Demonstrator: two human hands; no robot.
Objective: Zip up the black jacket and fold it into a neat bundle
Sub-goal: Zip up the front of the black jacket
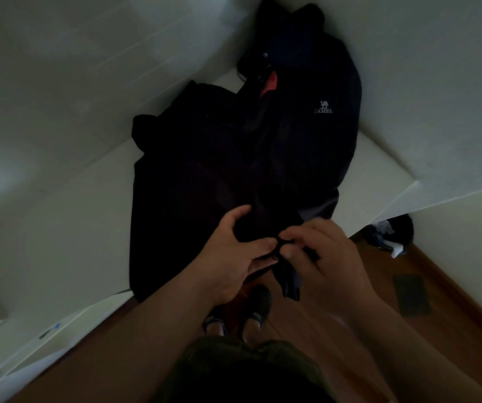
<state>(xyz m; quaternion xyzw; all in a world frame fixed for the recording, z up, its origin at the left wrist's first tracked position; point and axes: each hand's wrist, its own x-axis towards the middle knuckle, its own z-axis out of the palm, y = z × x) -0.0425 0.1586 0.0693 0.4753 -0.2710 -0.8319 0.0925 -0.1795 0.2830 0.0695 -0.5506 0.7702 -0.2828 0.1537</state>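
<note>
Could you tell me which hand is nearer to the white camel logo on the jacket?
Right. The right hand sits almost straight below the camel logo at the black jacket hem; the left hand is further left.

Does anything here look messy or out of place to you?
Mostly the black jacket: it lies rumpled on the white surface, front still open, hem hanging over the edge where both hands pinch it. A crumpled dark and white heap sits on the floor.

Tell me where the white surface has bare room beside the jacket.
Bare white surface runs left of the black jacket, and a smaller patch lies right of it. The near edge is crowded: left hand and right hand hold the hem.
</note>
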